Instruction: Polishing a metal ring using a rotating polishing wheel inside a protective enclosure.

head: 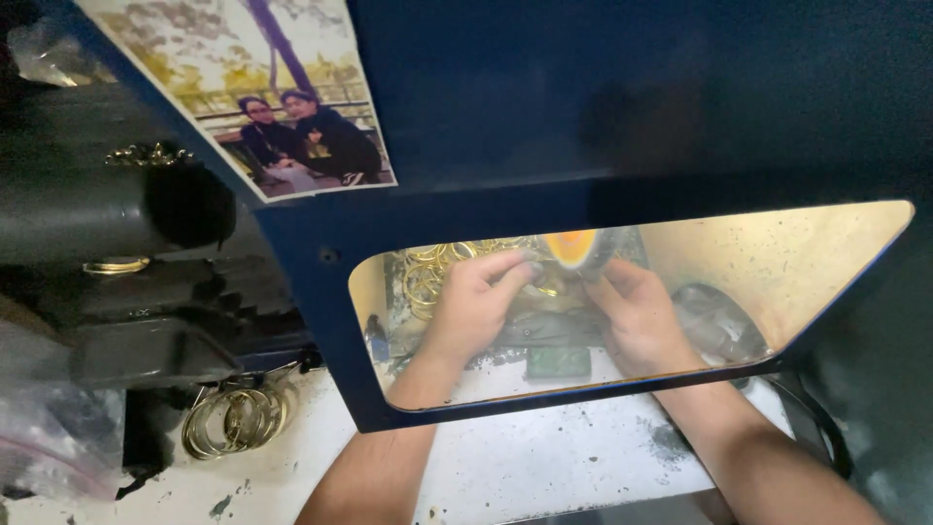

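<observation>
I look through the clear window (797,262) of a dark blue shield (603,107). Behind it my left hand (474,303) and my right hand (637,316) come together under a spinning wheel (575,251) with a glowing orange face. Both hands pinch a small gold-coloured piece (549,287) held up against the wheel; the piece is mostly hidden by my fingers. A pile of gold rings (428,277) lies just left of my left hand, behind the window.
A bunch of gold rings (233,418) lies on the stained white bench (544,467) at the left. A black machine body (107,233) stands at the left, a plastic bag (53,437) below it. A photo print (253,87) is stuck on the shield.
</observation>
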